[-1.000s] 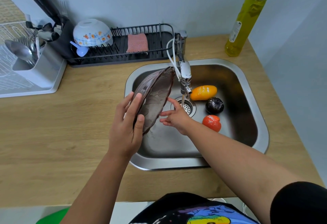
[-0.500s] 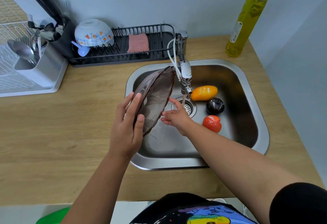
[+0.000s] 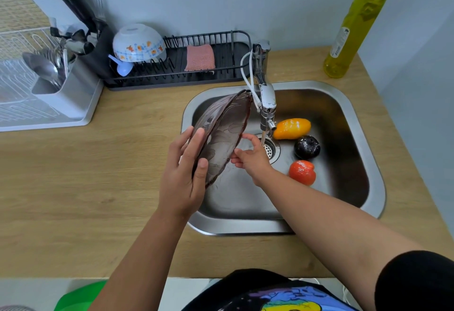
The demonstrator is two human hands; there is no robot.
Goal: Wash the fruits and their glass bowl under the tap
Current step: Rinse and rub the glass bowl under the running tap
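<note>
A smoky brown glass bowl (image 3: 224,128) stands tilted on edge over the left side of the steel sink (image 3: 368,163). My left hand (image 3: 183,175) grips its lower rim from outside. My right hand (image 3: 253,159) touches the bowl's inner face, fingers spread, just left of the thin stream from the tap (image 3: 266,104). An orange-yellow fruit (image 3: 292,128), a dark purple fruit (image 3: 307,147) and a red fruit (image 3: 302,172) lie on the sink floor to the right of the drain (image 3: 271,149).
Behind the sink sits a black dish rack (image 3: 221,65) with an upturned patterned bowl (image 3: 138,42) and a pink sponge (image 3: 199,57). A grey cutlery holder (image 3: 61,82) stands at left. A tall yellow-liquid bottle (image 3: 356,23) stands back right on the wooden counter (image 3: 86,175).
My right hand has shifted slightly left and up against the bowl's inside. The bowl and my left hand stay almost where they were.
</note>
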